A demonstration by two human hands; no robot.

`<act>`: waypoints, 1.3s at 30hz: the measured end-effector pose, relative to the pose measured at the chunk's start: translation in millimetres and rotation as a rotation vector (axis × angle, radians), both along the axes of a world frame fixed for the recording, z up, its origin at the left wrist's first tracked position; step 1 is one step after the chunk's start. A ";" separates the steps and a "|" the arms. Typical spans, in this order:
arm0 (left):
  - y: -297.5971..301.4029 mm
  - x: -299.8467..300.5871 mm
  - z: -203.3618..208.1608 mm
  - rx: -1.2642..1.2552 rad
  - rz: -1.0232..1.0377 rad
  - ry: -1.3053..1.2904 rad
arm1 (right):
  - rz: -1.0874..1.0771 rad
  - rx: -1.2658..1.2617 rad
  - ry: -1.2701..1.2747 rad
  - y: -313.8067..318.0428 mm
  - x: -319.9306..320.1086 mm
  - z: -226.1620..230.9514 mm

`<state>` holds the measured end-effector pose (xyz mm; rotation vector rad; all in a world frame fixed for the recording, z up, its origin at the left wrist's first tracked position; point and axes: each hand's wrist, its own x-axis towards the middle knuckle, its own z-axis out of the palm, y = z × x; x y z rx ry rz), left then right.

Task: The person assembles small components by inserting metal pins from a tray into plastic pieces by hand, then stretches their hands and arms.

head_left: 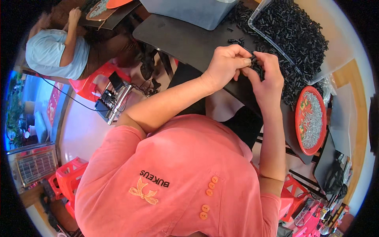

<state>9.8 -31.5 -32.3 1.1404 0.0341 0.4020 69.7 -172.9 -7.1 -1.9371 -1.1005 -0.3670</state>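
My left hand (227, 66) and my right hand (269, 77) meet over the table's near edge, fingertips nearly touching. Both pinch a small black plastic piece (254, 60) between thumb and fingers; the fingers cover most of it, so its exact shape is unclear. Just beyond and right of my hands spreads a heap of similar short black plastic pieces (294, 37), partly inside a tipped clear plastic bin (272, 44). To the right of my right hand, an oval red tray (299, 130) holds many small silver metal parts (314, 122).
A grey plastic tub (189, 12) stands on the dark table (169, 33) at the far side. At the far left, a person in a light blue shirt (59, 51) works at another table. A power strip (118, 100) with cables and red plastic stools (71, 177) are at left.
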 end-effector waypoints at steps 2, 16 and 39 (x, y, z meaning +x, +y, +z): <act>1.1 1.0 -1.5 0.038 -0.010 0.008 | -0.113 -0.088 -0.399 4.8 -3.5 1.1; 2.4 -36.5 26.3 0.213 -0.171 0.166 | -0.078 -0.088 -0.627 -6.3 -22.4 1.4; 92.3 15.8 108.7 1.533 0.592 -0.575 | -0.671 -0.434 -0.104 -219.4 29.9 20.8</act>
